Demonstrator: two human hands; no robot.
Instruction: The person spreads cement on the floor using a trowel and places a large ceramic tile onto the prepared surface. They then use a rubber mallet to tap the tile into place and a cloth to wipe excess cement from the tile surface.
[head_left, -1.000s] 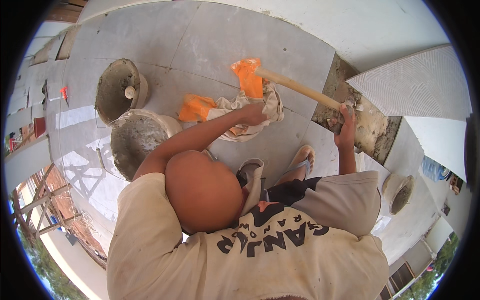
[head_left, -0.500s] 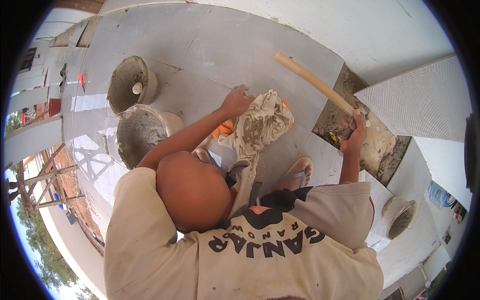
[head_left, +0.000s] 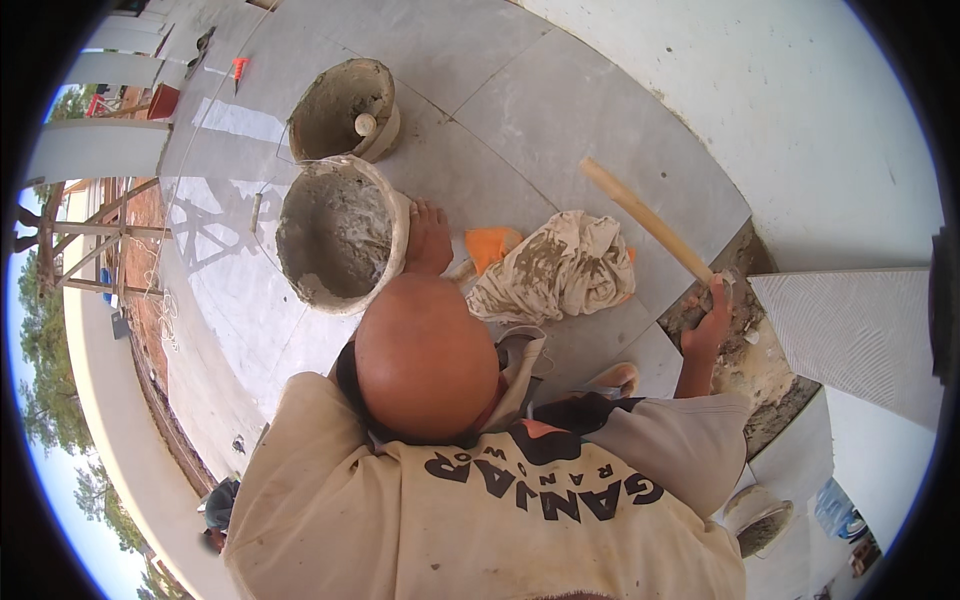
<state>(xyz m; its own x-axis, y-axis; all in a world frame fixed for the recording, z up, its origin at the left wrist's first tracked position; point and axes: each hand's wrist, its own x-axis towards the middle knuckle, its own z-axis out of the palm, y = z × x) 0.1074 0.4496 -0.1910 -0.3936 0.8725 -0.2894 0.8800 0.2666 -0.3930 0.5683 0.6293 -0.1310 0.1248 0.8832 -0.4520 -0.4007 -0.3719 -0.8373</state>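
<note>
My left hand is against the outer side of a mortar-crusted bucket, fingers stretched out and holding nothing. The bucket has wet grey mortar inside. My right hand is closed round the near end of a tool with a long wooden handle; its working end is hidden in or beneath the hand. That hand is over an untiled strip of rough mortar. Between my hands lies a crumpled, mud-stained cloth, partly covering an orange thing. My bent knee hides my left forearm.
A second mortar-stained bucket stands beyond the first, a pale round piece inside. A ridged-back tile leans at the right beside the white wall. Another bucket is lower right. Grey tiles cover the floor.
My left hand has gone from beside the cloth to the side of the nearer bucket. The view has turned and shifted. My right hand still holds the wooden-handled tool.
</note>
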